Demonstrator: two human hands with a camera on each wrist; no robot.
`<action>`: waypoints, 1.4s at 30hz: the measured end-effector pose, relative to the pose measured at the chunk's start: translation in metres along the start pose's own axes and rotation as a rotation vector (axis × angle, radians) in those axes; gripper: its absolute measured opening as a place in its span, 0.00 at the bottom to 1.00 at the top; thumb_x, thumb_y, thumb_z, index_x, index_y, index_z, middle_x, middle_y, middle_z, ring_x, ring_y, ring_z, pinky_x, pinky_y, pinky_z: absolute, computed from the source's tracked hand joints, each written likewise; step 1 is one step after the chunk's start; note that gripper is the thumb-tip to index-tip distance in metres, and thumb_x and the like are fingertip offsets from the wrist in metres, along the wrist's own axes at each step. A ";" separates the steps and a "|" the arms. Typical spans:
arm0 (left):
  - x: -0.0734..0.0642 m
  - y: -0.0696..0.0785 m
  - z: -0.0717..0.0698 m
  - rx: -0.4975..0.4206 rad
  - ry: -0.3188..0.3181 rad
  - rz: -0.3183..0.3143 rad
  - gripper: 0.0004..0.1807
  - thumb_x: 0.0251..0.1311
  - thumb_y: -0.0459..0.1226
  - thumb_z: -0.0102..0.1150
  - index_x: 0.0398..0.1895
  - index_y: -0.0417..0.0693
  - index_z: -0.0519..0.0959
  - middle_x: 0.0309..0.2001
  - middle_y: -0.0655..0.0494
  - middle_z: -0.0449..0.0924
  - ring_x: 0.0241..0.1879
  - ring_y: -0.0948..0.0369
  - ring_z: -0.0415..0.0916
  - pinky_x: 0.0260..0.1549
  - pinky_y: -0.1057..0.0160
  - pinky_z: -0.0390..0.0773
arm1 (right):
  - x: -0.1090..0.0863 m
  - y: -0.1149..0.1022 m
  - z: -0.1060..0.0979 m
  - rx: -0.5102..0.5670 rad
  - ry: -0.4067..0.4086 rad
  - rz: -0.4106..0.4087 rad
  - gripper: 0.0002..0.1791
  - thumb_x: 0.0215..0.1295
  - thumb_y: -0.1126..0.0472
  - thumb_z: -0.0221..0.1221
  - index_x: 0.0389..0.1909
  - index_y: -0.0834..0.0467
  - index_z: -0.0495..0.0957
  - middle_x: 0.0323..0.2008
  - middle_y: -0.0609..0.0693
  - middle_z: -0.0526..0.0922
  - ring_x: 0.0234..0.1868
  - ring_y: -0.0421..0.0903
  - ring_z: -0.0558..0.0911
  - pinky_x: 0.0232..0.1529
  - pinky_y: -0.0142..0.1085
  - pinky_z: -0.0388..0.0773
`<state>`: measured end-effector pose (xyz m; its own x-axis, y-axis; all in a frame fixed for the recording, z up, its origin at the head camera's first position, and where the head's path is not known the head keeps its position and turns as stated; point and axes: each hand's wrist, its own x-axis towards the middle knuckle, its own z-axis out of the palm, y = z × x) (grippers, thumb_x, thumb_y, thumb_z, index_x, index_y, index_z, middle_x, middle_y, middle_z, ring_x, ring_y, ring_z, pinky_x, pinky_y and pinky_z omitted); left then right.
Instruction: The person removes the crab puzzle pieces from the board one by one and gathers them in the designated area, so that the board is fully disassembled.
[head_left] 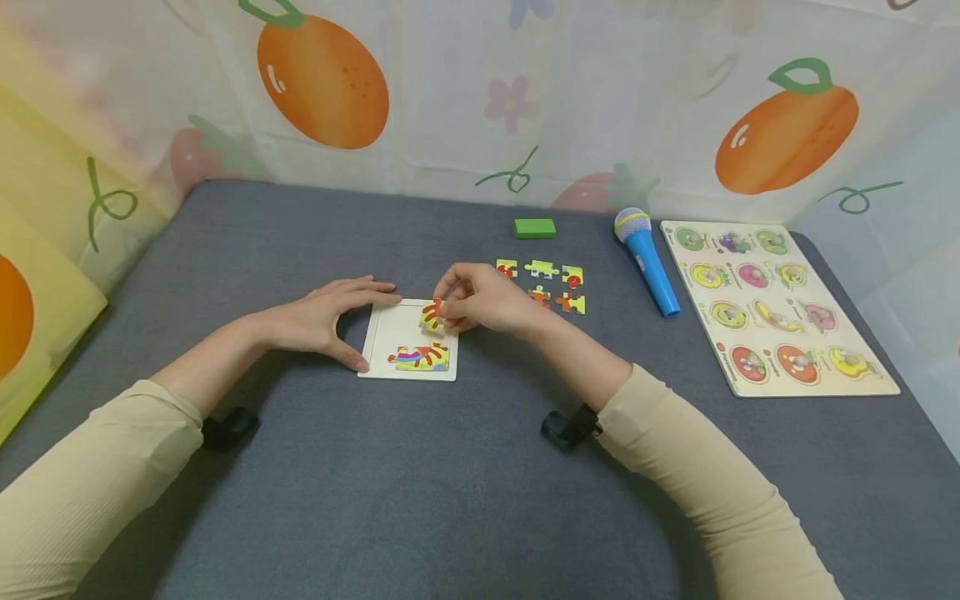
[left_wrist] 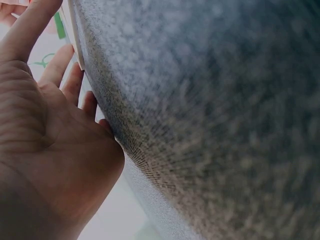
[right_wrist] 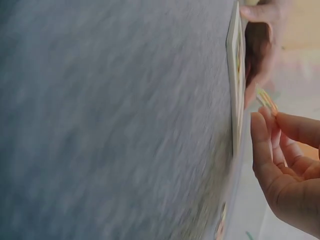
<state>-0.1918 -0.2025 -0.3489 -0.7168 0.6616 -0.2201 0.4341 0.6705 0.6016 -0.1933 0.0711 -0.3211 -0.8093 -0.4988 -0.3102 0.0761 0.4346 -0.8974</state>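
A square white puzzle tray [head_left: 378, 333] lies on the dark cloth. Joined puzzle pieces [head_left: 422, 358] with a colourful print sit along its near right side. My right hand [head_left: 483, 298] pinches a yellow and red puzzle piece [head_left: 431, 318] between thumb and fingers, over the tray's right part; the right wrist view shows this puzzle piece [right_wrist: 267, 100] tilted at the fingertips, above the tray. My left hand [head_left: 326, 321] spreads along the tray's left side, thumb at the near left corner and fingertips at the far edge, fingers extended.
Several loose puzzle pieces [head_left: 542, 269] lie right of the tray, partly behind my right hand. Beyond them is a green block [head_left: 535, 228]. A blue toy microphone [head_left: 651, 265] and a fruit puzzle board [head_left: 776, 308] lie at the right. A printed curtain [head_left: 450, 100] hangs behind the table.
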 end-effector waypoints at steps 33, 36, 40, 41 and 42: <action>0.000 -0.003 0.002 0.005 0.012 0.016 0.52 0.41 0.53 0.78 0.73 0.58 0.64 0.79 0.53 0.52 0.80 0.44 0.36 0.70 0.29 0.41 | -0.031 0.036 -0.055 -0.056 0.022 0.022 0.11 0.67 0.70 0.55 0.49 0.68 0.72 0.30 0.51 0.77 0.29 0.42 0.84 0.41 0.39 0.86; 0.000 -0.003 0.002 0.004 0.012 0.013 0.52 0.42 0.53 0.78 0.73 0.58 0.64 0.79 0.53 0.52 0.80 0.44 0.36 0.70 0.29 0.40 | -0.032 0.038 -0.056 -0.065 0.014 0.024 0.10 0.67 0.70 0.56 0.48 0.67 0.73 0.31 0.51 0.78 0.29 0.42 0.84 0.40 0.38 0.86; -0.001 -0.002 0.002 -0.002 0.011 0.011 0.52 0.42 0.53 0.78 0.73 0.58 0.64 0.79 0.53 0.51 0.80 0.44 0.36 0.70 0.29 0.40 | -0.033 0.038 -0.056 -0.089 0.014 0.032 0.10 0.67 0.69 0.56 0.47 0.66 0.74 0.33 0.52 0.79 0.30 0.42 0.84 0.39 0.37 0.86; -0.001 -0.002 0.001 -0.004 0.010 0.009 0.52 0.42 0.52 0.78 0.73 0.58 0.64 0.79 0.53 0.52 0.80 0.44 0.36 0.70 0.29 0.40 | -0.033 0.039 -0.056 -0.095 0.016 0.032 0.10 0.67 0.70 0.56 0.47 0.66 0.74 0.33 0.52 0.79 0.30 0.42 0.84 0.39 0.37 0.86; -0.001 -0.002 0.001 -0.005 0.011 0.008 0.52 0.42 0.52 0.78 0.73 0.58 0.64 0.79 0.53 0.52 0.81 0.44 0.36 0.70 0.29 0.40 | -0.033 0.038 -0.056 -0.106 0.019 0.029 0.10 0.67 0.70 0.57 0.47 0.67 0.74 0.33 0.52 0.79 0.30 0.42 0.84 0.39 0.37 0.86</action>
<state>-0.1912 -0.2039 -0.3507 -0.7189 0.6636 -0.2069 0.4375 0.6632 0.6072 -0.1961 0.1461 -0.3278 -0.8185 -0.4712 -0.3288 0.0386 0.5258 -0.8497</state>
